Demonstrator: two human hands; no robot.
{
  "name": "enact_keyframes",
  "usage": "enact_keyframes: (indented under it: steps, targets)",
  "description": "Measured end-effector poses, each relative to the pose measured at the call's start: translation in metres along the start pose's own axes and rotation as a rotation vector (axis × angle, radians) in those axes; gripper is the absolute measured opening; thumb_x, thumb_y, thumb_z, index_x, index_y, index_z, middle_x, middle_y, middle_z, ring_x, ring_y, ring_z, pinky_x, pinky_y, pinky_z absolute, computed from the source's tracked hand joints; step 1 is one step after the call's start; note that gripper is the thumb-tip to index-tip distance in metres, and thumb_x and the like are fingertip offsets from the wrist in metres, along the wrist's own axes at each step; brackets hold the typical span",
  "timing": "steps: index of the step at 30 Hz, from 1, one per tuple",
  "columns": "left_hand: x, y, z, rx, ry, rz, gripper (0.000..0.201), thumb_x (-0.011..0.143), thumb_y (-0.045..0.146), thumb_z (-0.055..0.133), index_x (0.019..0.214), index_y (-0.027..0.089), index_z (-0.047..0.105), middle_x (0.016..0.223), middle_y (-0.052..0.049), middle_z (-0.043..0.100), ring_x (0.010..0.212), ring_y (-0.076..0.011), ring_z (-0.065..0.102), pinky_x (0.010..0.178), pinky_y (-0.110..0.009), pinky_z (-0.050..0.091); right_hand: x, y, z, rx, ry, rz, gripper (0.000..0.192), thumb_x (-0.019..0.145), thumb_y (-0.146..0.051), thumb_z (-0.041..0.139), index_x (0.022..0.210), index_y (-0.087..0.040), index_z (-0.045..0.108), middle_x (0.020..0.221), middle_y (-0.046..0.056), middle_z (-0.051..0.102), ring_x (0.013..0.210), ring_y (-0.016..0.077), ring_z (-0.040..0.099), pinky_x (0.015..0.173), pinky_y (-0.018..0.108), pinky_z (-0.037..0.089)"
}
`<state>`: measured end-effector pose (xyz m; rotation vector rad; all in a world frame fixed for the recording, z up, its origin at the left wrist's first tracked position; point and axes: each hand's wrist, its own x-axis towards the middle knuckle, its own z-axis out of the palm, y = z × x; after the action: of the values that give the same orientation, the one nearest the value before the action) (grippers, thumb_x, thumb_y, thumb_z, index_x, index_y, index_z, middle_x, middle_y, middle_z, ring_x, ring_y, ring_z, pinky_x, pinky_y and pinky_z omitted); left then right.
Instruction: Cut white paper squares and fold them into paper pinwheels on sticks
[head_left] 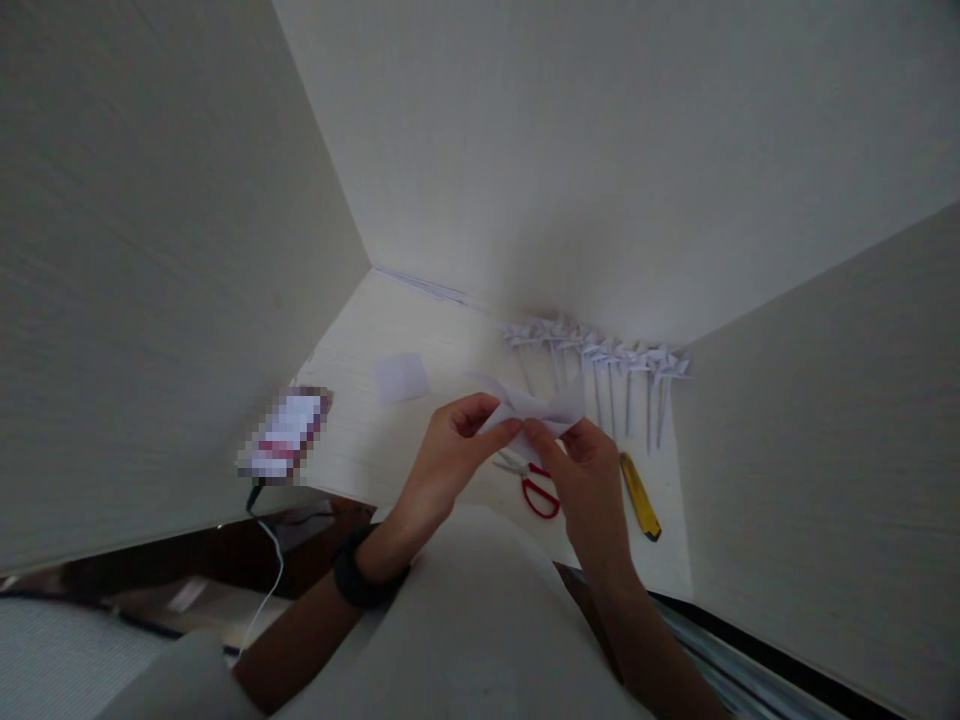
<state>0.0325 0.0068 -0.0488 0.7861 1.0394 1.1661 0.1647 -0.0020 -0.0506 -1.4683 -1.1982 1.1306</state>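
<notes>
- Head view: both hands are up over the white desk point(360, 440), close together in the middle.
- The left hand point(446, 455) pinches the left side of a white paper point(536, 408) with thumb and fingers.
- The right hand point(589, 480) pinches the right side of the same paper.
- The paper looks folded, but it is too dim to tell its shape for sure.
- Red scissors point(536, 490) lie on the desk just under the hands.
- A yellow knife point(639, 497) lies to the right of the scissors.
- A row of paper pinwheels point(600, 355) lies far back by the wall.
- A small paper square point(403, 377) lies to the far left.
- A black band point(358, 580) is on the left wrist.
</notes>
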Motion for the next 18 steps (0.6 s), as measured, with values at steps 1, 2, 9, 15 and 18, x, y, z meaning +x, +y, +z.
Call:
enact_keyframes:
  steps: [1,2,9,15,18]
  targets:
    - [0.0,0.0,0.0,-0.001,0.008,0.001,0.008,0.069,0.023,0.073,0.073,0.017,0.072,0.072,0.0,0.071,0.07,-0.0138,0.061,0.07,-0.025,0.047,0.0,0.0,0.0,-0.019,-0.002,-0.01,0.021,0.077,-0.038,0.067,0.078,-0.017,0.067,0.083,0.005,0.071,0.077,0.0207,0.063,0.073,0.034,0.049]
    - [0.0,0.0,0.001,-0.005,0.017,0.003,0.008,0.068,0.024,0.074,0.073,0.017,0.072,0.071,0.0,0.071,0.07,-0.014,0.061,0.07,-0.025,0.047,0.001,0.001,-0.001,-0.036,-0.002,-0.019,0.021,0.077,-0.038,0.067,0.081,-0.017,0.068,0.084,0.005,0.071,0.077,0.0205,0.063,0.073,0.034,0.049]
    - [0.0,-0.001,0.001,-0.023,0.007,-0.002,0.01,0.069,0.026,0.074,0.074,0.017,0.073,0.071,0.0,0.071,0.068,-0.0136,0.061,0.069,-0.025,0.047,0.0,-0.004,-0.004,-0.059,-0.001,-0.004,0.025,0.077,-0.039,0.067,0.089,-0.017,0.071,0.082,0.005,0.071,0.075,0.0203,0.063,0.069,0.032,0.05]
    - [0.002,-0.007,-0.003,0.03,-0.041,-0.044,0.012,0.07,0.028,0.075,0.077,0.018,0.074,0.076,-0.002,0.073,0.072,-0.0158,0.063,0.071,-0.026,0.048,-0.004,-0.002,-0.001,0.081,-0.057,0.093,0.025,0.076,-0.038,0.069,0.09,-0.017,0.073,0.088,0.006,0.074,0.081,0.0222,0.067,0.074,0.035,0.053]
    - [0.004,-0.009,-0.005,0.038,0.024,-0.053,0.011,0.068,0.027,0.075,0.074,0.018,0.073,0.075,-0.001,0.073,0.07,-0.0162,0.063,0.071,-0.027,0.049,0.0,0.01,-0.009,0.073,-0.126,0.116,0.029,0.078,-0.041,0.065,0.095,-0.019,0.073,0.089,0.005,0.075,0.085,0.0221,0.068,0.08,0.036,0.053]
